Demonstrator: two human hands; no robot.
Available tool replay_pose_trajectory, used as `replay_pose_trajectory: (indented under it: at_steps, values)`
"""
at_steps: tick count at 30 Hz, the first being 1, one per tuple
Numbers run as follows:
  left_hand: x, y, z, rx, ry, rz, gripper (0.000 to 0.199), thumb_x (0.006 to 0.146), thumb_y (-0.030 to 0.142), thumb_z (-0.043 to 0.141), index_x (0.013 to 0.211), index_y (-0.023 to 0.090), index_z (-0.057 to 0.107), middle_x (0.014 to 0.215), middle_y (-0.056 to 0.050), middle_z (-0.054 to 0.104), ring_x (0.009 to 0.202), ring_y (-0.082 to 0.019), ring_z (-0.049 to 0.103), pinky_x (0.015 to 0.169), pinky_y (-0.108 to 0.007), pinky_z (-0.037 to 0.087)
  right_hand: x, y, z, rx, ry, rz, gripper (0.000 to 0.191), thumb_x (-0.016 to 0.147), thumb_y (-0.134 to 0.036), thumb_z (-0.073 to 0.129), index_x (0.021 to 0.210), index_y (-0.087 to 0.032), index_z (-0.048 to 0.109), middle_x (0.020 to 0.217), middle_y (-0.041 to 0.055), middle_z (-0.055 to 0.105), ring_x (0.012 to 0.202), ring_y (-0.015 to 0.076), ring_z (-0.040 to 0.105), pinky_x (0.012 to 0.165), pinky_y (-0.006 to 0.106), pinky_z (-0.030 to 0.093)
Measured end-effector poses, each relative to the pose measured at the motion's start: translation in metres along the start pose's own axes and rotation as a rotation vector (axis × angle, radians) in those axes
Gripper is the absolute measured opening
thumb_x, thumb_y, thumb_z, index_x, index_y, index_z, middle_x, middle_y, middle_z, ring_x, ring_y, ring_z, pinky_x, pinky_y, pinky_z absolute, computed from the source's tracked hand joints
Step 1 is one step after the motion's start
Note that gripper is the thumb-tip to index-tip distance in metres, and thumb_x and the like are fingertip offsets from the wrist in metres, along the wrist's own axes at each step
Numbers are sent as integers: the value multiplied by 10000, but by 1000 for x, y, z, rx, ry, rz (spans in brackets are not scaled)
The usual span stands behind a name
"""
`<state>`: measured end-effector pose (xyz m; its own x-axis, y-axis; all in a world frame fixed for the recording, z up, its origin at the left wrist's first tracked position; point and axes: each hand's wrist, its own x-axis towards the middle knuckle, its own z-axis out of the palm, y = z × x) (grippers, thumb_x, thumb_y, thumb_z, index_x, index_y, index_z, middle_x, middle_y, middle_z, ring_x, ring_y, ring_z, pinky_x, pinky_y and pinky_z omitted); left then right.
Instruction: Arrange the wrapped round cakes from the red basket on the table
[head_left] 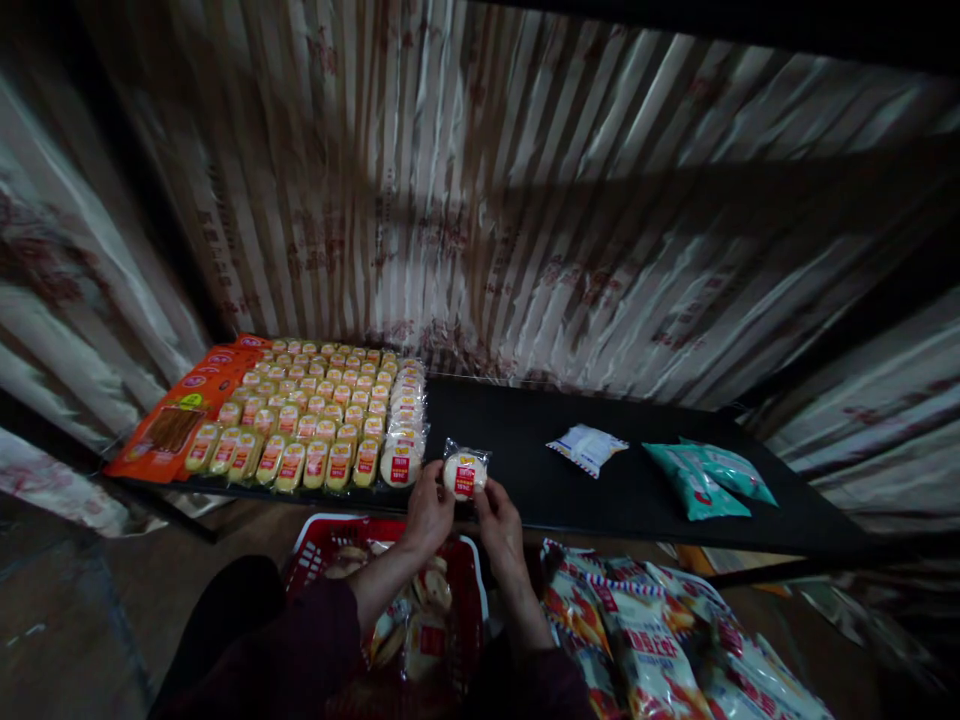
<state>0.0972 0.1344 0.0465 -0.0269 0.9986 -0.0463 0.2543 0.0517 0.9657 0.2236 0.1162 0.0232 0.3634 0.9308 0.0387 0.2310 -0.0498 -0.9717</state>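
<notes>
Between my two hands, at the front edge of a black shelf (517, 420), is a round white packaged cake (465, 474) with a red label. My left hand (430, 512) grips its left side, and my right hand (501, 528) holds its lower right side. Just left of it, a column of similar round white packs (400, 462) runs back along the shelf. Beside that column stand rows of small yellow packaged cakes (315, 462). Below my forearms, a red basket (300, 562) with a white rim contains more round packs.
Orange bags (161, 415) lie at the shelf's left end. A white and blue packet (587, 447) and teal packets (697, 480) lie on its right part. Large snack bags (649, 640) are piled below at the right. Striped plastic sheeting (450, 200) hangs behind the shelf.
</notes>
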Motion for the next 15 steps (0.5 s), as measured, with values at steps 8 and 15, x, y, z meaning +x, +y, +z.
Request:
replay_pose_trajectory:
  at_steps: [8, 15]
  values:
    - [43, 27, 21, 128, -21, 1, 579, 757, 78, 503, 1330, 78, 421, 1311, -175, 528, 1215, -225, 502, 1056, -322, 360, 58, 4, 9, -47, 75, -45, 502, 766, -554, 509, 1051, -167, 654, 974, 91, 720, 886, 230, 653, 793, 330, 489]
    - [81, 45, 32, 108, -11, -36, 557, 739, 72, 521, 1294, 66, 465, 1336, -193, 502, 1251, -249, 470, 1060, -328, 348, 100, 7, 24, -17, 134, 0, 538, 741, -532, 530, 1147, -184, 599, 880, 69, 725, 814, 239, 662, 723, 335, 496]
